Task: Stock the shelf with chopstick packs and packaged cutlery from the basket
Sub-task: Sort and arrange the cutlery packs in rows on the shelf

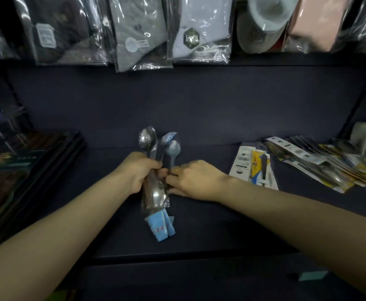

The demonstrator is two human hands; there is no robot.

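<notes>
Left hand grips clear-wrapped steel spoon packs above the dark shelf; right hand fingers pinch one. Slippery film could let packs slide loose.

Dim, soft-focus view; glare on plastic bags, edges bowed.

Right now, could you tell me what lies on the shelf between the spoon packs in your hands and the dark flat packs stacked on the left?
Nothing: the head view shows only bare dark shelf between the spoon packs and the dark flat packs.
</notes>
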